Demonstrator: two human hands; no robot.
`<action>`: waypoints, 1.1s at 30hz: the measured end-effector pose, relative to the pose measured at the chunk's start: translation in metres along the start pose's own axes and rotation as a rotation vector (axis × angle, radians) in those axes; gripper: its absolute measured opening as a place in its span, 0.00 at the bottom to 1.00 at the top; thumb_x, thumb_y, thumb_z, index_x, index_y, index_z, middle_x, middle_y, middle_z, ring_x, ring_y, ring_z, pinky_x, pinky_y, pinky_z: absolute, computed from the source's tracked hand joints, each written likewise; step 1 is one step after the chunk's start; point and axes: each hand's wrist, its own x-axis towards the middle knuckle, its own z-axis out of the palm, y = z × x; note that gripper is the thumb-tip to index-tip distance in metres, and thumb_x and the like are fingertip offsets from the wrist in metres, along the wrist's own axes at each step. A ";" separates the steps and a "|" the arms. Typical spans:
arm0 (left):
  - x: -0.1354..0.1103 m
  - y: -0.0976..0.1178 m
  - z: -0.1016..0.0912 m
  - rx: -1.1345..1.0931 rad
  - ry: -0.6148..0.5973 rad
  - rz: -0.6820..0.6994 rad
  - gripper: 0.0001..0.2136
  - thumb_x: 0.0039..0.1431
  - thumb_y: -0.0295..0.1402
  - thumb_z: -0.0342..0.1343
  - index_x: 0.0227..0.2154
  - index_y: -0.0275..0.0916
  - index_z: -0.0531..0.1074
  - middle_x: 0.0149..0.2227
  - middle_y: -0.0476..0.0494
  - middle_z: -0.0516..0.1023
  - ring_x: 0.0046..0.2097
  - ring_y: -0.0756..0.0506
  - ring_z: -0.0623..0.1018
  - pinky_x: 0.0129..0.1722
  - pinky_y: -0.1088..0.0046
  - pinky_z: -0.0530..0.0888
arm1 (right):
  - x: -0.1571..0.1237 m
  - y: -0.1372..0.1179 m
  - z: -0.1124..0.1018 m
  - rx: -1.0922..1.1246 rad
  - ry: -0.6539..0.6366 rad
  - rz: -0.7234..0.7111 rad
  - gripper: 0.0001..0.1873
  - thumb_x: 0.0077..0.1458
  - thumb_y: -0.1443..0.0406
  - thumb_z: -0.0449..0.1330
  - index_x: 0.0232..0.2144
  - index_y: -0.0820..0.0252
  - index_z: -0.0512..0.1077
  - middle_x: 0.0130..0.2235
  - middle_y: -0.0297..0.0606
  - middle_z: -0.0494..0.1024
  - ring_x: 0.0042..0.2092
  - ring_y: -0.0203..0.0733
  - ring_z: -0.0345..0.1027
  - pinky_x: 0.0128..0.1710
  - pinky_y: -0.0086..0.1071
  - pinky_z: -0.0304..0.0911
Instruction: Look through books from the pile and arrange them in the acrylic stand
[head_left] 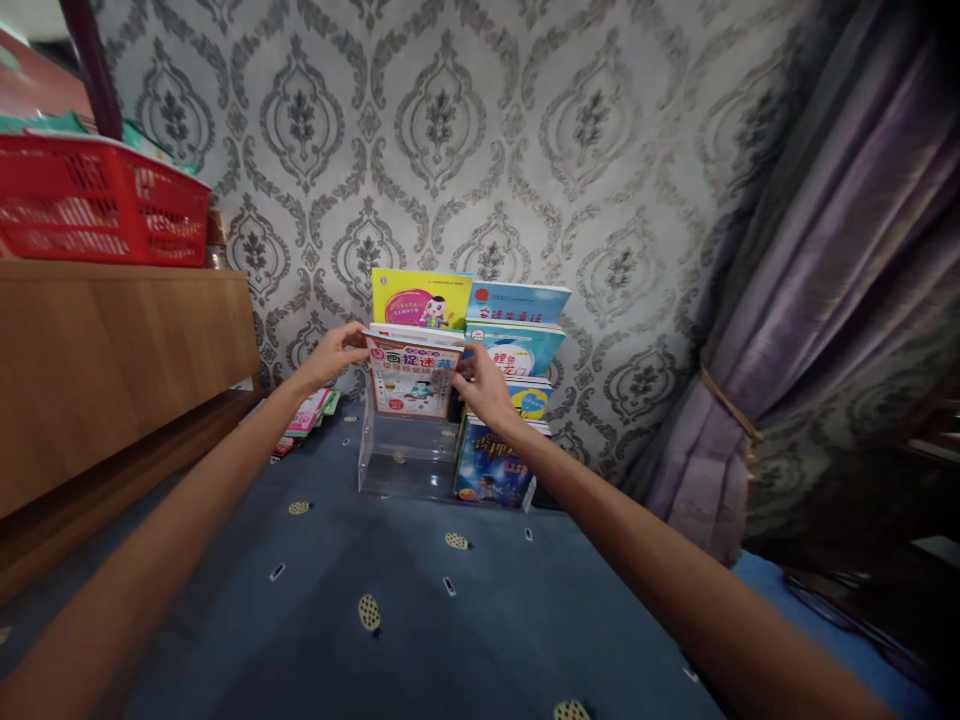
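Observation:
Both my arms reach forward over a blue carpet to a clear acrylic tiered book stand [379,462] against the wall. My left hand [335,352] grips the left edge of a children's book with a red and white cover [411,378], and my right hand [482,385] grips its right edge. The book is upright over the stand's left column. Behind it stands a yellow book [420,296]. The right column holds a light blue book [517,300], another blue one [517,350] and a dark blue book [491,468] at the front.
A wooden cabinet [112,350] runs along the left, with a red plastic basket [97,200] on top. Several books [306,415] lie on the carpet beside it. A purple curtain [810,300] hangs at the right. Patterned wallpaper covers the wall behind.

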 end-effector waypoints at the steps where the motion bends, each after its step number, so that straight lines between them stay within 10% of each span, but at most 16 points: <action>1: 0.000 0.000 -0.001 0.020 -0.002 0.011 0.13 0.46 0.39 0.61 0.33 0.38 0.71 0.32 0.48 0.77 0.37 0.46 0.75 0.34 0.73 0.72 | 0.000 -0.001 0.000 -0.006 -0.004 0.006 0.21 0.52 0.61 0.58 0.49 0.55 0.63 0.36 0.37 0.75 0.34 0.44 0.71 0.33 0.39 0.70; 19: 0.005 -0.011 -0.003 0.182 -0.007 0.065 0.12 0.49 0.36 0.58 0.36 0.36 0.71 0.36 0.44 0.79 0.40 0.43 0.77 0.41 0.67 0.74 | 0.005 -0.003 0.009 -0.029 0.074 0.045 0.10 0.53 0.62 0.55 0.39 0.56 0.67 0.38 0.40 0.74 0.38 0.46 0.71 0.36 0.41 0.69; 33: 0.002 -0.013 -0.001 0.165 -0.010 0.052 0.12 0.51 0.39 0.58 0.35 0.37 0.70 0.35 0.44 0.78 0.38 0.44 0.77 0.27 0.76 0.72 | 0.006 -0.001 0.012 0.100 0.046 0.102 0.07 0.51 0.59 0.55 0.32 0.54 0.62 0.35 0.37 0.72 0.34 0.46 0.74 0.25 0.36 0.70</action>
